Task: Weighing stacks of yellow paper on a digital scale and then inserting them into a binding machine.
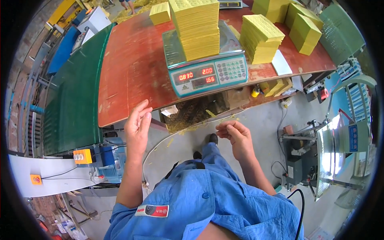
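Both of my hands hover in front of the table's near edge, holding nothing. My left hand (138, 130) is open, its thumb apart from its half-bent fingers, close to the red tabletop's edge. My right hand (238, 140) is loosely open over the floor, fingers slightly curled toward the left. Beyond them a teal weighing scale (208, 78) with lit red digits and a keypad stands at the edge of the table. On its pan rises a tall stack of yellow embossed sheets (200, 36). Right of the scale, another stack of yellow sheets (260, 38) stands on the table.
More yellow stacks (306, 34) stand at the table's back right, and a small one (160, 14) at the back. A white card (281, 63) lies near the right edge. Left of the red table (132, 68) is a green conveyor belt (76, 92). Machinery (298, 160) stands right.
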Motion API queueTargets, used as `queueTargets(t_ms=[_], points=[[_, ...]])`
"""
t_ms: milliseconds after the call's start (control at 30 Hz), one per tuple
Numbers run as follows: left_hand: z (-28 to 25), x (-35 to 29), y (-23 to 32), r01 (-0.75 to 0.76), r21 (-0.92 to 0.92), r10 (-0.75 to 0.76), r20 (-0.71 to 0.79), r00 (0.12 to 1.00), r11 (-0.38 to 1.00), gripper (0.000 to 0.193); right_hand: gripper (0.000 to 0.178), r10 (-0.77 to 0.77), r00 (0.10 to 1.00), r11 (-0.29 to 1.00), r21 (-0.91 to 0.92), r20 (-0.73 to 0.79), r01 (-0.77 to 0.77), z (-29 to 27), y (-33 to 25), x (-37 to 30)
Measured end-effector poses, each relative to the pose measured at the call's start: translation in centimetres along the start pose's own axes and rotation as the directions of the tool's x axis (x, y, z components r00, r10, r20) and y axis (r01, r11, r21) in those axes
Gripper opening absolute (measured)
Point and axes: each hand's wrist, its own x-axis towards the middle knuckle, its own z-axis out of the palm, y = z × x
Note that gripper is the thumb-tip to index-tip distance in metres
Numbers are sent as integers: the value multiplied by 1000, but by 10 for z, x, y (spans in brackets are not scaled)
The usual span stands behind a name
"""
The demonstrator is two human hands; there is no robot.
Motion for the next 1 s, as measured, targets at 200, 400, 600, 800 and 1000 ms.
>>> queueTargets(t_ms=[200,400,600,800,1000], points=[[26,7,3,-21,13,20,16,1000,1000,34,19,57,998,998,25,-4,-57,-17,-4,14],[77,24,11,78,3,-78,73,994,997,30,20,73,995,997,-12,69,-72,-36,-28,43],[190,68,39,-4,-81,23,229,973,997,25,21,46,999,999,-17,16,-46,-101,-81,60],[285,114,98,-172,-16,167,347,923,985,27,21,-48,998,999,-13,-29,47,-166,-131,89],[352,186,124,-566,327,516,233,824,757,47,24,-169,983,984,-67,-73,164,-204,-188,135]])
